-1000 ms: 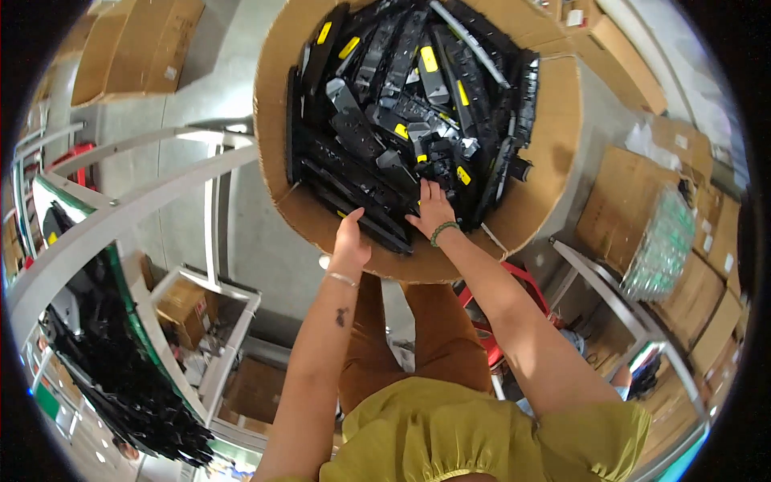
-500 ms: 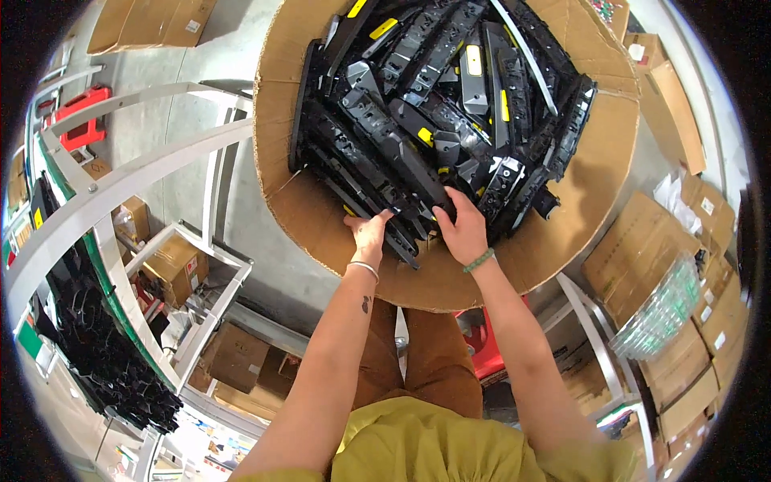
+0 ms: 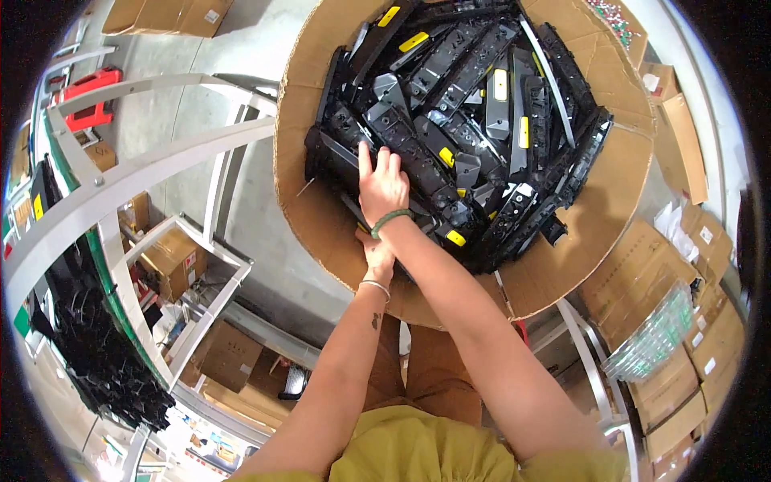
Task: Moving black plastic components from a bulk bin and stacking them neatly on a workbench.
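Note:
A large round-looking cardboard carton (image 3: 578, 249) holds many long black plastic trim parts (image 3: 405, 145), several with yellow labels. My right hand (image 3: 384, 191) crosses over my left wrist, its visible fingers stretched out and apart above the black parts at the carton's left side. Its thumb is hidden. Beneath it, my left hand (image 3: 377, 251) is at the near-left inner wall, fingers curled at the end of a black plastic strip (image 3: 341, 153). My right forearm covers much of that hand.
White metal frames (image 3: 161, 153) stand at the left beside a rack of black parts (image 3: 100, 345). Cardboard boxes (image 3: 634, 265) and a stack of clear plastic trays (image 3: 654, 333) are at the right. A red plastic item (image 3: 92, 96) lies far left.
My right hand has left the black part near the carton's front middle and swung left across my left hand. The carton appears shifted right and down in view.

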`<move>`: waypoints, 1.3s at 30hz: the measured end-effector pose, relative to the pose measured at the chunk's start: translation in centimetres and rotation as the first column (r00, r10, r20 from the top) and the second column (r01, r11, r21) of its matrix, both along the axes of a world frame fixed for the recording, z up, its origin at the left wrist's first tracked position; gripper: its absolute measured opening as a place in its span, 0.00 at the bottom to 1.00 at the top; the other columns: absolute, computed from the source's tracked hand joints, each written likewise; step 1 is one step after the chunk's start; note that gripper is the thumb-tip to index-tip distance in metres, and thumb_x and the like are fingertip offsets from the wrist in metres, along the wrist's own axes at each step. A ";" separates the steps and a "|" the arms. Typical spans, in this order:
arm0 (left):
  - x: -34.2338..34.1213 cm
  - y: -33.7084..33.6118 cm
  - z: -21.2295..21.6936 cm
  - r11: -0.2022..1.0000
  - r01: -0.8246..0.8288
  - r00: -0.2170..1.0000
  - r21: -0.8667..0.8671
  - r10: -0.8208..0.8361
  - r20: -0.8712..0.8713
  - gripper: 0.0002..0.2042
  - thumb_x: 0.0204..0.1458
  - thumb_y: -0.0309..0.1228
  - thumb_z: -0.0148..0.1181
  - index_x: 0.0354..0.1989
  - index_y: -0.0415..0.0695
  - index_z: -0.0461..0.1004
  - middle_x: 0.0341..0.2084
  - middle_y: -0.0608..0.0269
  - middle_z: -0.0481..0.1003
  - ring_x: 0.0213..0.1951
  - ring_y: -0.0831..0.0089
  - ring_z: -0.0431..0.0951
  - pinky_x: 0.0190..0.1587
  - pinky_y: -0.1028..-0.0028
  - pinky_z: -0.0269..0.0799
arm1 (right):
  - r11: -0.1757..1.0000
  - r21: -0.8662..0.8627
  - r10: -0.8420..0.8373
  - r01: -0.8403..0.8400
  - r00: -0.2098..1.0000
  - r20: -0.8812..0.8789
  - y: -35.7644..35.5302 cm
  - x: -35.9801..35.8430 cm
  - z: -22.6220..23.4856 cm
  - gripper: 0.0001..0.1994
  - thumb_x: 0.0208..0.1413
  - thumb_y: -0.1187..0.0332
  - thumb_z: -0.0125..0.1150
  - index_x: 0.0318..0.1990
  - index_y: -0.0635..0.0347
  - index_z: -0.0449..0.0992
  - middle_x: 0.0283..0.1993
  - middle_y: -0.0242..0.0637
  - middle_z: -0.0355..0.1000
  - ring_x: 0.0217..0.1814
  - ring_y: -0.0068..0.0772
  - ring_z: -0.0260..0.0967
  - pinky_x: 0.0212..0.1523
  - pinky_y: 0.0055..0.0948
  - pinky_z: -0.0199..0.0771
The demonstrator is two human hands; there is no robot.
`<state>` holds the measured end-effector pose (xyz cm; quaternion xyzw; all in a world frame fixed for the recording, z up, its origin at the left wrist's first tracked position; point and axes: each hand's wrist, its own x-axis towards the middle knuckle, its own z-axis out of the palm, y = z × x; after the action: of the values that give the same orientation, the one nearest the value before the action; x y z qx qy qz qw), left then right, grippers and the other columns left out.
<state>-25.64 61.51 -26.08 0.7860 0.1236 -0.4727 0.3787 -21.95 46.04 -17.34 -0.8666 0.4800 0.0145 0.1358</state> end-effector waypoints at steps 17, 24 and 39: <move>2.1 -6.8 13.9 0.922 -0.317 0.948 -0.222 0.315 -0.046 0.43 0.32 0.30 0.70 0.57 0.38 0.48 0.47 0.55 0.64 0.48 0.65 0.65 0.53 0.69 0.59 | 0.653 0.751 -0.417 0.098 0.874 0.250 -9.0 -10.0 1.9 0.31 0.32 0.61 0.68 0.46 0.65 0.64 0.43 0.50 0.69 0.45 0.42 0.69 0.46 0.34 0.67; 5.1 -6.2 9.4 0.978 -0.147 0.988 -0.149 0.152 0.025 0.46 0.31 0.32 0.70 0.57 0.38 0.43 0.50 0.54 0.60 0.51 0.65 0.61 0.55 0.68 0.56 | 0.553 0.795 -0.347 0.249 0.937 -0.052 -5.5 -5.1 -0.4 0.45 0.30 0.48 0.64 0.53 0.74 0.58 0.54 0.57 0.59 0.55 0.50 0.60 0.56 0.35 0.60; 7.8 -5.5 8.0 0.922 -0.234 0.950 -0.309 0.149 -0.273 0.40 0.38 0.33 0.66 0.60 0.41 0.49 0.52 0.58 0.62 0.55 0.66 0.59 0.58 0.70 0.53 | 0.128 0.992 -0.471 -0.012 0.879 0.071 -5.4 -7.9 -2.8 0.54 0.30 0.57 0.74 0.60 0.71 0.42 0.56 0.47 0.57 0.59 0.36 0.55 0.59 0.28 0.53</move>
<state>-17.82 55.99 -18.08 0.6291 0.1632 -0.5404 0.5343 -29.88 40.68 -20.11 -0.4697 0.4511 0.1337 0.7470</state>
